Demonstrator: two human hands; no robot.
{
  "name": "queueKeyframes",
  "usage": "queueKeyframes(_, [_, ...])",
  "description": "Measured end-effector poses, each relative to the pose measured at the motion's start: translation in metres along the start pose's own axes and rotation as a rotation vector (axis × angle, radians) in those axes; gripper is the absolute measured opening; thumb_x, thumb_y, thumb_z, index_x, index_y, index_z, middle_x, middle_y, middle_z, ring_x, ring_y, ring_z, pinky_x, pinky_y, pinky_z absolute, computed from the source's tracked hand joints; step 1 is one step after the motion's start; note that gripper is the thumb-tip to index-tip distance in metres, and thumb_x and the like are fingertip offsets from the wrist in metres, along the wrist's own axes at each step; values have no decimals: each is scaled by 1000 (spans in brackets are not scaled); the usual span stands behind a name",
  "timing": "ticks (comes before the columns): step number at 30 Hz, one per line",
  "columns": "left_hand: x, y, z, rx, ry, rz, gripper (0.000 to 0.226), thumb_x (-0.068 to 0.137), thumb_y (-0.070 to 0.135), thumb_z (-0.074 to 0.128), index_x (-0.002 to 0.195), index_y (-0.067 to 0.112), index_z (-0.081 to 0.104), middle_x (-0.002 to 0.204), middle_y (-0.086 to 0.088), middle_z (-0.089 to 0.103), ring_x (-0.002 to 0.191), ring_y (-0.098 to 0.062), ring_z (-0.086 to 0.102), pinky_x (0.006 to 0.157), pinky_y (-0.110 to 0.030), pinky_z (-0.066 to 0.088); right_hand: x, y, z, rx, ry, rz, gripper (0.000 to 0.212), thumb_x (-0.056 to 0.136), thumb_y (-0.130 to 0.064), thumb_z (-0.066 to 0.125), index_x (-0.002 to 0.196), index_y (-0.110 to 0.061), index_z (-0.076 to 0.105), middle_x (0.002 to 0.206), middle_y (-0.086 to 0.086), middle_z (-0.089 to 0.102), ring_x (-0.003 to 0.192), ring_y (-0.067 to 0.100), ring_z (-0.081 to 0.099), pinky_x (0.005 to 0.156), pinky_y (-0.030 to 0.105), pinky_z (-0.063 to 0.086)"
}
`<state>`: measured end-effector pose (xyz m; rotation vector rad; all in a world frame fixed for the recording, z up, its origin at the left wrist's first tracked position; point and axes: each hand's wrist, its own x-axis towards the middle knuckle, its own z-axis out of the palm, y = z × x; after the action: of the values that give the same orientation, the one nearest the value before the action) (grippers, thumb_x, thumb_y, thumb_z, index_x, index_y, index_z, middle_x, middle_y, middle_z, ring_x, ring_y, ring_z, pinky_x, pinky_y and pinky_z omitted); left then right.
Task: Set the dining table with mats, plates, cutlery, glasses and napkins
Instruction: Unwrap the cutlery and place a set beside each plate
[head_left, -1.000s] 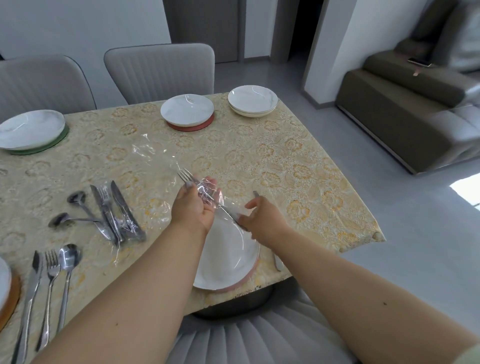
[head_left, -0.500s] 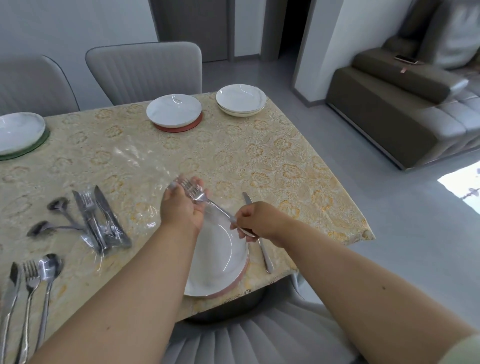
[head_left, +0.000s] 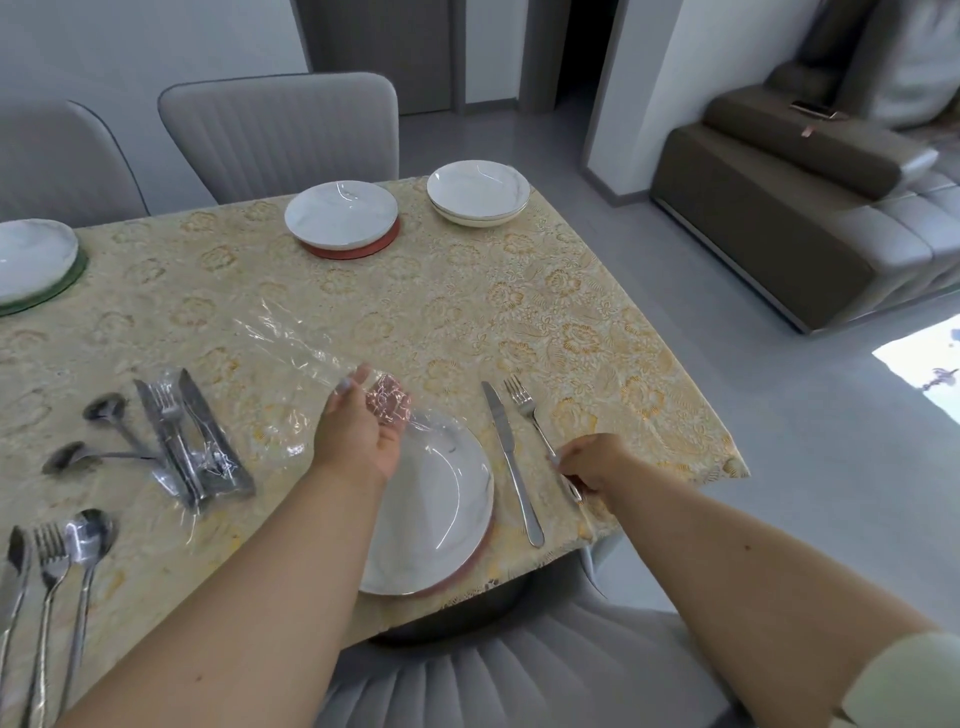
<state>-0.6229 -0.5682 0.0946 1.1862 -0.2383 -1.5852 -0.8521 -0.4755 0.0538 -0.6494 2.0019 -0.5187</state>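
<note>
While the right hand pinches the handle end of the fork near the table's right edge, the left hand hovers over the plate with curled fingers holding crumpled clear wrap. Both forearms reach forward from the near edge. Fork and knife lie side by side just right of the plate, tines pointing to the far edge.
</note>
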Motion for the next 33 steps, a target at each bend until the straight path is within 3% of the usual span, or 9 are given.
queueKeyframes(2, [0, -1, -2, 9, -11, -14, 28, 106, 24, 35, 117, 16, 59, 107, -10, 61, 79, -14, 64, 66, -33, 60, 0, 0, 1, -119, 37, -18, 12, 82, -12, 70, 81, -17, 59, 76, 2, 57, 76, 22, 58, 75, 35, 55])
queueKeyframes(5, [-2, 0, -4, -3, -19, -31, 27, 105, 24, 35, 115, 15, 59, 121, -15, 57, 84, -16, 64, 60, -33, 61, -7, -3, 6, -407, 59, -74, 25, 82, -20, 72, 99, -14, 55, 87, 4, 61, 84, 25, 64, 74, 36, 56])
queueKeyframes(9, [-5, 1, -3, -2, -32, -43, 30, 106, 26, 33, 104, 16, 61, 115, -15, 60, 85, -17, 64, 58, -32, 60, -11, -4, 13, -632, 113, -227, 41, 86, -22, 67, 120, -17, 43, 111, 6, 57, 90, 24, 59, 62, 30, 42])
queueKeyframes(13, [-8, 1, -4, 5, -41, -48, 30, 106, 25, 32, 103, 15, 61, 102, -12, 60, 83, -16, 63, 59, -32, 60, -9, -2, 13, -673, 101, -272, 26, 91, -12, 54, 114, -18, 44, 88, 4, 60, 75, 22, 58, 51, 27, 39])
queueKeyframes(18, [-10, 0, -5, 26, -51, -56, 30, 106, 25, 33, 103, 16, 61, 111, -12, 59, 86, -14, 63, 69, -34, 60, -10, 0, 12, -700, 105, -264, 27, 91, -6, 50, 114, -19, 43, 75, -1, 50, 66, 16, 50, 46, 26, 34])
queueKeyframes(24, [-10, 0, -6, 8, -63, -69, 27, 105, 21, 36, 105, 14, 61, 119, -14, 58, 85, -15, 63, 75, -39, 57, -14, -2, 12, -685, 100, -238, 33, 88, -8, 51, 118, -20, 42, 89, 2, 56, 76, 20, 57, 52, 28, 43])
queueKeyframes(28, [-10, 1, -8, 18, -65, -72, 26, 105, 20, 36, 106, 13, 61, 115, -14, 59, 86, -16, 63, 85, -41, 55, -20, -12, 20, -811, 247, -413, 35, 90, -40, 56, 119, -22, 49, 115, 0, 53, 107, 22, 53, 77, 35, 50])
queueKeyframes(30, [-10, 1, -9, 17, -68, -79, 26, 105, 21, 36, 107, 13, 61, 111, -14, 60, 86, -16, 62, 87, -42, 54, -23, -20, 30, -820, 200, -431, 36, 89, -46, 56, 114, -20, 55, 112, 0, 56, 104, 21, 56, 78, 34, 51])
queueKeyframes(33, [-12, 1, -11, -3, -77, -89, 26, 106, 21, 35, 107, 12, 60, 97, -12, 62, 82, -16, 62, 74, -38, 59, -22, -25, 45, -860, 111, -366, 23, 91, -35, 57, 103, -16, 58, 104, 3, 59, 92, 21, 59, 67, 29, 47])
